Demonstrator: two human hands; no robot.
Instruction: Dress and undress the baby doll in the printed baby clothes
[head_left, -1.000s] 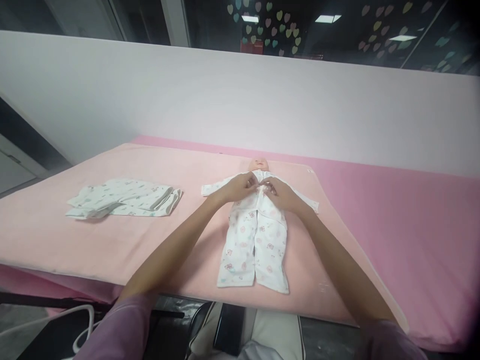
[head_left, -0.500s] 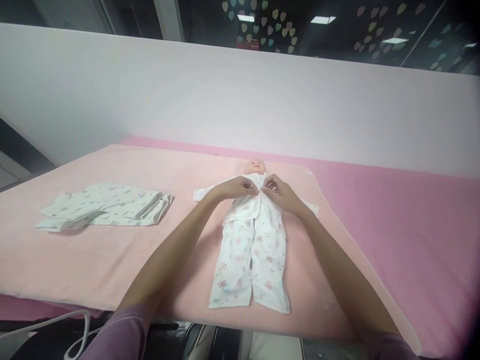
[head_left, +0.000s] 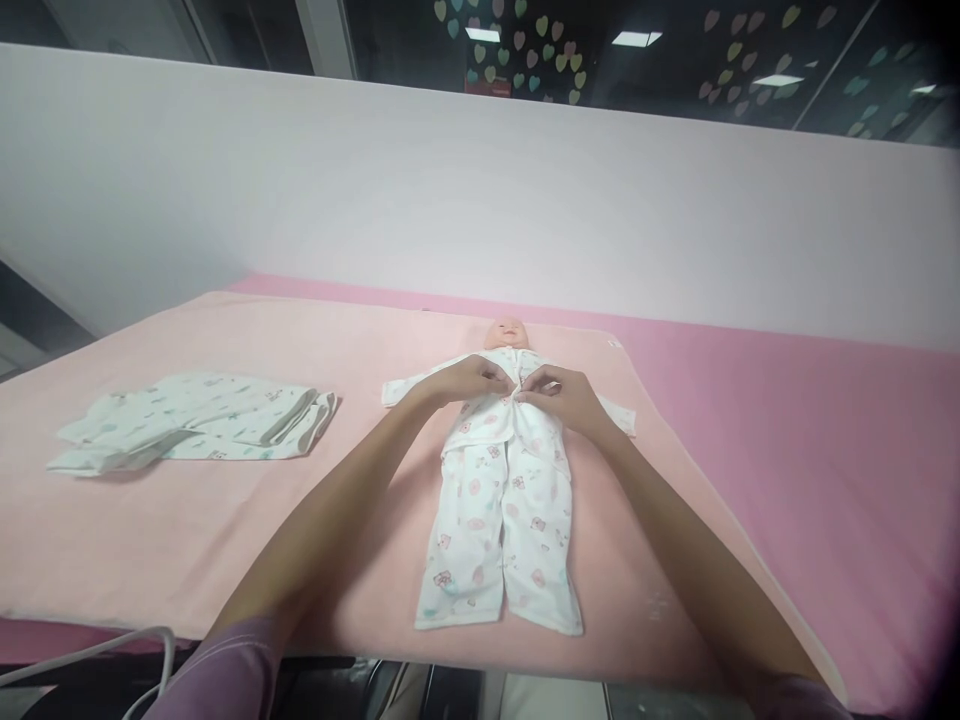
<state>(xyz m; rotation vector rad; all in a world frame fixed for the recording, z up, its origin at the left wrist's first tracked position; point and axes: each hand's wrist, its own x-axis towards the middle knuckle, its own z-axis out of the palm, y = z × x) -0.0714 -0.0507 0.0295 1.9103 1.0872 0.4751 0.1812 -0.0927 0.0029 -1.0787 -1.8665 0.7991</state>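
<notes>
A baby doll (head_left: 507, 334) lies on its back, head toward the wall, dressed in a white printed baby top (head_left: 480, 424) and matching pants (head_left: 469, 540). My left hand (head_left: 480, 378) pinches the left edge of the top's front opening at the chest. Opposite it, my right hand (head_left: 556, 392) is closed on the right edge, its fingertips almost meeting those of the left. Any fastener between the fingers is too small to make out. The doll's sleeves stretch out to both sides, partly behind my wrists.
Folded white printed cloth (head_left: 202, 415) lies to the left on the peach pad (head_left: 360, 330). Beyond the pad is a pink surface (head_left: 810, 450), with a white wall (head_left: 480, 200) behind. A white cable (head_left: 97, 645) loops at the lower left, near the table's front edge.
Both hands have shifted slightly down the chest, and the right fingers have come closer to the left ones. The doll and folded cloth stay where they were; the view has moved a little.
</notes>
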